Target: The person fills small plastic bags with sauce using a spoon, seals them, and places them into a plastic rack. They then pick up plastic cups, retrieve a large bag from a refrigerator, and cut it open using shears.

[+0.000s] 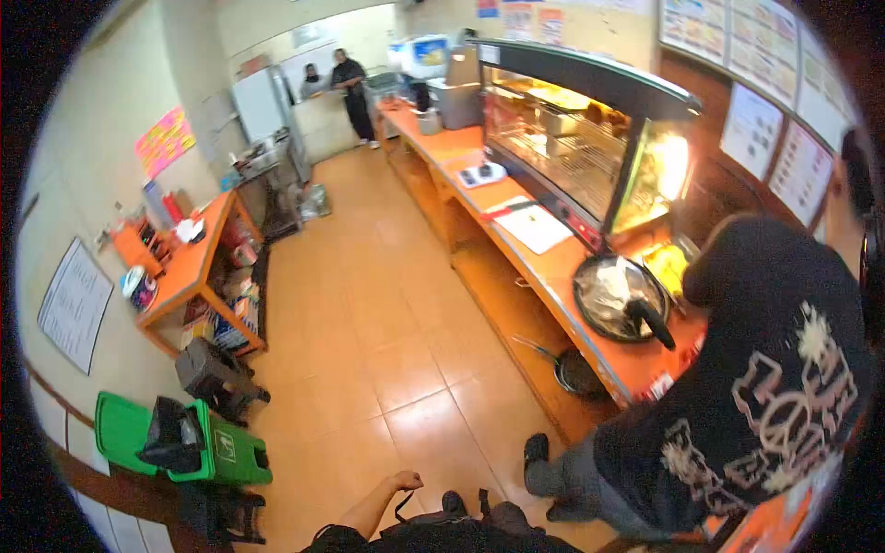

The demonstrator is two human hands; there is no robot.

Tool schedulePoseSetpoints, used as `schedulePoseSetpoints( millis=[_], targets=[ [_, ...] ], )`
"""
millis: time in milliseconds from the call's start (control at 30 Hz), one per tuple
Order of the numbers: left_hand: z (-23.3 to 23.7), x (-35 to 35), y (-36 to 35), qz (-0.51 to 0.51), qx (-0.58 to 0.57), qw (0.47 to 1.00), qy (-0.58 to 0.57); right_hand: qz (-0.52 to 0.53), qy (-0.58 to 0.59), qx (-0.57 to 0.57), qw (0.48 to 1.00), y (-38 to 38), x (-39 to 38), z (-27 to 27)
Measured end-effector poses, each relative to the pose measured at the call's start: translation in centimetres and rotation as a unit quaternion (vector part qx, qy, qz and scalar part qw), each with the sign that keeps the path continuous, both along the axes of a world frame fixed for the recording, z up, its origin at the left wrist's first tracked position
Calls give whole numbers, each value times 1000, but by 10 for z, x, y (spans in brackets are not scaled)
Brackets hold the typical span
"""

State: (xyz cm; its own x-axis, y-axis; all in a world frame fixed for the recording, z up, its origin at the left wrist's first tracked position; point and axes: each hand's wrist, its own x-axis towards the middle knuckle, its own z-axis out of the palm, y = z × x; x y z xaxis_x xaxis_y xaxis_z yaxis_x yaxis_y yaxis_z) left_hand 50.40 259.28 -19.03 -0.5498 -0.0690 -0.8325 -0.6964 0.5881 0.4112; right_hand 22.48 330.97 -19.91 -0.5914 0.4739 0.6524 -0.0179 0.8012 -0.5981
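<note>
My left hand (406, 480) is low in the view, out in front of my dark clothing (442, 536), above the tiled floor. Its fingers look curled closed, and I cannot tell what, if anything, is inside them. A thin black strap (403, 503) hangs right below the fingers, and a second black strap (484, 502) shows further right at my front. My right hand is out of view. Near my feet, a dark shoe (453, 502) is visible on the floor.
A person in a black printed shirt (774, 369) stands close on my right at the orange counter (553, 276), beside a lidded pan (622, 295) and a lit glass display warmer (562, 138). Left are a green bin (226, 447) and an orange table (198, 263). Two people (350, 88) stand far back.
</note>
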Motion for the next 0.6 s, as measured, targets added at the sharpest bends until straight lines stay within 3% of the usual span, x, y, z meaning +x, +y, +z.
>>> schedulePoseSetpoints(
  millis=[100, 167, 200, 333, 400, 467, 500, 600],
  targets=[
    [16, -43, -63, 59, 6, 998, 16, 120, -133, -56, 982, -150, -62, 5],
    [7, -80, -109, 38, -26, 993, 107, 176, -233, -89, 952, -238, -74, -10],
    [18, -103, -132, 20, -58, 985, 161, 200, -282, -102, 933, -286, -78, -9],
    [-17, -182, -226, 82, -30, 963, 254, 289, -461, -144, 826, -460, -131, -16],
    [-17, -207, -269, 99, -52, 963, 244, 330, -541, -153, 758, -551, -178, -10],
    [-18, -219, -307, 152, 2, 976, 155, 368, -614, -153, 681, -640, -233, -6],
    [-21, -219, -336, 198, 74, 975, 65, 383, -654, -152, 634, -689, -249, -7],
    [-25, -205, -419, 240, 90, 966, -47, 404, -771, -146, 469, -822, -257, -11]
  ],
)
